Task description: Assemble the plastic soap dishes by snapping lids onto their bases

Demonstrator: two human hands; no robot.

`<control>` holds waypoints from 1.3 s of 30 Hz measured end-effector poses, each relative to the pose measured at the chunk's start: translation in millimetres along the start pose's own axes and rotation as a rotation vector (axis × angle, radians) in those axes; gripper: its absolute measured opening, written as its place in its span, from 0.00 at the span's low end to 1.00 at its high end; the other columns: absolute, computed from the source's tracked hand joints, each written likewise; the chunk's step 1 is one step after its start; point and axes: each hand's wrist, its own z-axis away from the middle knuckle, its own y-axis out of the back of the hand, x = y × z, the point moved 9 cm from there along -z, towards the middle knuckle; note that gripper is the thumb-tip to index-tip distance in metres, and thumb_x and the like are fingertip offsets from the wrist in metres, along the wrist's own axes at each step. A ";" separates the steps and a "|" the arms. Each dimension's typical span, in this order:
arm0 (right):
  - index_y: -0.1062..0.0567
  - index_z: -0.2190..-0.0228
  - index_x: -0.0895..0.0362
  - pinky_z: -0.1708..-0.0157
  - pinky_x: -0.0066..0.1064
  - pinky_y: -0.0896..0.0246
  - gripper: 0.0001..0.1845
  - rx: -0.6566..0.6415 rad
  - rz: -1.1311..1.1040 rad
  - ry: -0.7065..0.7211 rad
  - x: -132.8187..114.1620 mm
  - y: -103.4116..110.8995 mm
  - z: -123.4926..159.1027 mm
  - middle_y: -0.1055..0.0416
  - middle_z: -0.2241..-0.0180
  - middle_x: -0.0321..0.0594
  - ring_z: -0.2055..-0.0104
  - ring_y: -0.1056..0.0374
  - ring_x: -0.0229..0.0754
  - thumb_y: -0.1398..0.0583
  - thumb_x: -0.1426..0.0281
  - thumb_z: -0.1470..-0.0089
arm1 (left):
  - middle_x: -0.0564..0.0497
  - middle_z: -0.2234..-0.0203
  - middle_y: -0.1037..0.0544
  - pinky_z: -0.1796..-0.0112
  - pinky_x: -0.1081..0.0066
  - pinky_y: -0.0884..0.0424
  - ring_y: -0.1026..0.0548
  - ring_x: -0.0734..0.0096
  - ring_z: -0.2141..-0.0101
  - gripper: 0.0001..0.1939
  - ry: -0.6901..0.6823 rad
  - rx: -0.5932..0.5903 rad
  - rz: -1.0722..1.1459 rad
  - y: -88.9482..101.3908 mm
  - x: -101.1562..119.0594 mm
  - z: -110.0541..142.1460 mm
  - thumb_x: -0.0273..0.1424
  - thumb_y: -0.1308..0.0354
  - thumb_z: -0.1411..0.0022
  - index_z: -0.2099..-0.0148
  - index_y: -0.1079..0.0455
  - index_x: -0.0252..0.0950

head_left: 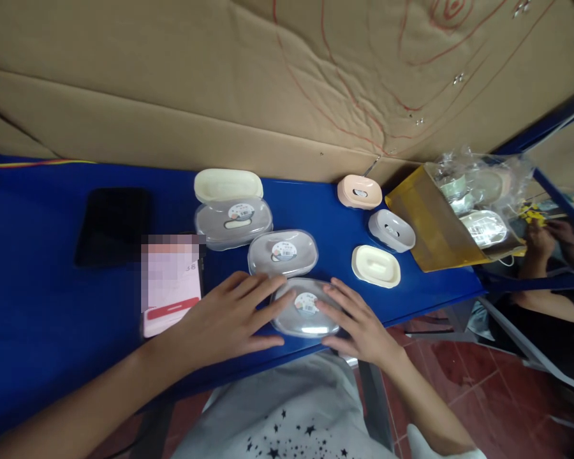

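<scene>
One left hand and one right hand, fingers spread, flank a clear-lidded box; a phone lies left of both hands.

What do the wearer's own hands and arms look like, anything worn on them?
The left hand and right hand are ungloved and visibly unadorned. Both forearms are bare; a whitish sleeve edge shows by the right one.
</scene>
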 end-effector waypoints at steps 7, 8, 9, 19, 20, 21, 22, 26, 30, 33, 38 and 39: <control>0.41 0.25 0.44 0.36 0.64 0.31 0.39 0.087 0.056 -0.158 12.1 21.4 29.2 0.37 0.28 0.47 0.26 0.41 0.63 0.37 0.59 0.31 | 0.33 0.23 0.48 0.40 0.44 0.24 0.34 0.36 0.30 0.48 0.152 -0.108 0.237 -12.5 -15.8 2.3 0.51 0.33 0.31 0.20 0.49 0.41; 0.40 0.25 0.43 0.36 0.64 0.31 0.38 0.095 0.070 -0.176 12.1 19.8 29.6 0.37 0.28 0.48 0.27 0.40 0.64 0.37 0.59 0.31 | 0.34 0.21 0.53 0.38 0.42 0.26 0.38 0.34 0.27 0.49 0.130 -0.120 0.248 -14.9 -14.4 1.9 0.50 0.32 0.31 0.19 0.52 0.42; 0.40 0.25 0.42 0.36 0.63 0.31 0.38 0.100 0.085 -0.195 12.1 17.0 27.6 0.36 0.29 0.49 0.29 0.38 0.64 0.37 0.59 0.31 | 0.34 0.20 0.56 0.36 0.39 0.29 0.42 0.33 0.26 0.49 0.105 -0.113 0.243 -15.5 -13.1 1.2 0.50 0.33 0.31 0.19 0.53 0.42; 0.49 0.23 0.47 0.30 0.57 0.37 0.39 0.286 0.127 -0.350 40.0 28.5 -32.2 0.33 0.32 0.53 0.27 0.38 0.59 0.40 0.61 0.26 | 0.39 0.28 0.33 0.30 0.38 0.41 0.31 0.45 0.32 0.21 -0.009 0.060 0.029 -1.8 -7.7 -4.6 0.33 0.42 0.23 0.32 0.29 0.44; 0.45 0.24 0.47 0.31 0.58 0.37 0.37 0.287 0.158 -0.382 50.3 34.5 -26.4 0.32 0.33 0.53 0.28 0.36 0.60 0.40 0.60 0.27 | 0.38 0.28 0.33 0.30 0.36 0.43 0.30 0.43 0.33 0.21 0.001 0.051 0.003 -4.3 -8.9 -4.1 0.35 0.42 0.23 0.32 0.29 0.42; 0.42 0.25 0.47 0.32 0.60 0.37 0.35 0.280 0.192 -0.424 61.6 39.7 -17.3 0.31 0.34 0.53 0.30 0.34 0.61 0.40 0.59 0.27 | 0.36 0.27 0.35 0.30 0.35 0.45 0.30 0.41 0.32 0.21 0.014 0.043 -0.020 -7.4 -10.5 -3.4 0.37 0.42 0.23 0.32 0.29 0.41; 0.39 0.27 0.48 0.33 0.62 0.37 0.32 0.269 0.229 -0.471 72.4 43.6 -5.8 0.29 0.35 0.53 0.31 0.33 0.62 0.41 0.58 0.26 | 0.35 0.26 0.37 0.30 0.33 0.45 0.31 0.38 0.32 0.23 0.030 0.032 -0.038 -11.0 -12.3 -2.6 0.39 0.43 0.23 0.30 0.30 0.40; 0.30 0.33 0.49 0.38 0.66 0.34 0.25 0.206 0.308 -0.580 84.1 41.0 36.7 0.26 0.37 0.54 0.34 0.30 0.65 0.41 0.58 0.26 | 0.29 0.22 0.47 0.33 0.31 0.42 0.37 0.32 0.28 0.33 0.102 0.019 -0.032 -22.0 -18.2 -0.5 0.44 0.46 0.21 0.22 0.41 0.37; 0.36 0.28 0.45 0.35 0.62 0.33 0.30 0.072 0.150 -0.447 39.2 15.6 33.6 0.33 0.29 0.50 0.27 0.37 0.60 0.41 0.61 0.26 | 0.33 0.22 0.46 0.31 0.36 0.42 0.36 0.37 0.28 0.33 0.068 0.028 0.021 -20.0 -10.8 -2.0 0.41 0.47 0.20 0.20 0.44 0.39; 0.46 0.23 0.46 0.27 0.58 0.41 0.35 0.044 0.046 -0.279 24.0 19.2 14.9 0.40 0.25 0.46 0.22 0.46 0.54 0.44 0.63 0.25 | 0.39 0.22 0.45 0.31 0.42 0.38 0.33 0.43 0.29 0.30 -0.038 -0.006 0.084 -18.5 3.0 -3.0 0.40 0.46 0.20 0.21 0.41 0.46; 0.34 0.28 0.51 0.26 0.65 0.50 0.28 0.279 0.336 -0.574 142.3 79.3 24.4 0.34 0.29 0.51 0.24 0.41 0.57 0.47 0.65 0.25 | 0.44 0.24 0.39 0.28 0.48 0.42 0.34 0.50 0.28 0.28 -0.125 -0.046 0.126 -22.8 13.9 -1.7 0.36 0.44 0.21 0.23 0.39 0.46; 0.30 0.31 0.52 0.28 0.67 0.48 0.26 0.260 0.373 -0.618 165.9 83.8 28.5 0.29 0.32 0.52 0.27 0.36 0.59 0.46 0.64 0.26 | 0.45 0.24 0.38 0.28 0.49 0.43 0.35 0.51 0.28 0.29 -0.120 -0.045 0.133 -23.4 13.5 -1.8 0.35 0.44 0.21 0.23 0.39 0.46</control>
